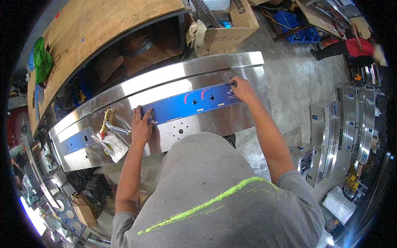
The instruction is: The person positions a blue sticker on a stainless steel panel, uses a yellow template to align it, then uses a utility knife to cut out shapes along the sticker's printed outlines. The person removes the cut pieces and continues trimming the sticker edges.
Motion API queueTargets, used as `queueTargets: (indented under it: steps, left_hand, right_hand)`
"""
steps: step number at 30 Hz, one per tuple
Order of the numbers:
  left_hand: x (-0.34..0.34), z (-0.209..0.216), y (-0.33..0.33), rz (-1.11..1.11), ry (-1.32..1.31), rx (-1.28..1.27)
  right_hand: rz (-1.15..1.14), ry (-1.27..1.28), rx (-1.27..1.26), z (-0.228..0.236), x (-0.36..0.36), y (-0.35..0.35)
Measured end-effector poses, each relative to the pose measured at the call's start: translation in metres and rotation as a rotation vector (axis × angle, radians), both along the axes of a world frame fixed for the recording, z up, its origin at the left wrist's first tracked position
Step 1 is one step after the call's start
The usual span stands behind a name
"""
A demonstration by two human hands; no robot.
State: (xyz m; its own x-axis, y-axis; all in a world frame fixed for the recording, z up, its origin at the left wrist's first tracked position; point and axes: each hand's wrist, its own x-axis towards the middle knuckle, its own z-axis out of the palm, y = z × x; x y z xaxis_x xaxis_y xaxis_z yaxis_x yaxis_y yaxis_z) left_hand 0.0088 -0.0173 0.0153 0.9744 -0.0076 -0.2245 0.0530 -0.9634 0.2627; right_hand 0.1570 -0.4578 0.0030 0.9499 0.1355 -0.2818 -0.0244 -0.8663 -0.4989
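Observation:
A long blue control panel plate point(173, 106) with red dial arcs and cut-out holes lies on a shiny stainless steel body point(165, 84). My left hand point(142, 124) rests on its left end, fingers apart and pressed down. At the other end, my right hand point(243, 89) has its fingers curled at the upper right corner of the plate; the fingertips are partly hidden. Left of my left hand, a brass valve fitting point(106, 120) with a bent metal tube point(118, 129) lies on the steel, beside a white cloth point(118, 149).
A wooden workbench point(103, 20) with a green bag point(42, 56) stands beyond the steel body. An open cardboard box point(235, 31) sits at the far side. Steel units point(324, 140) stand on the floor at right. Another person point(357, 46) is at the far right.

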Motion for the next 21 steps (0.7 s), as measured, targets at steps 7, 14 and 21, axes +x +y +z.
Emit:
queueTargets:
  steps: [7, 14, 21]
  left_hand:
    - [0.0000, 0.0036, -0.0010, 0.000, -0.003, -0.006]
    - [0.0007, 0.0048, -0.0015, 0.023, 0.034, 0.006]
    - [-0.0019, -0.0043, 0.0035, 0.029, 0.006, -0.038]
  right_hand:
    - [0.007, -0.004, -0.001, -0.0007, 0.0003, -0.0005]
    - [0.013, -0.010, -0.022, -0.0075, 0.0009, -0.0027]
    - [-0.007, 0.014, -0.029, -0.0040, 0.0007, 0.0001]
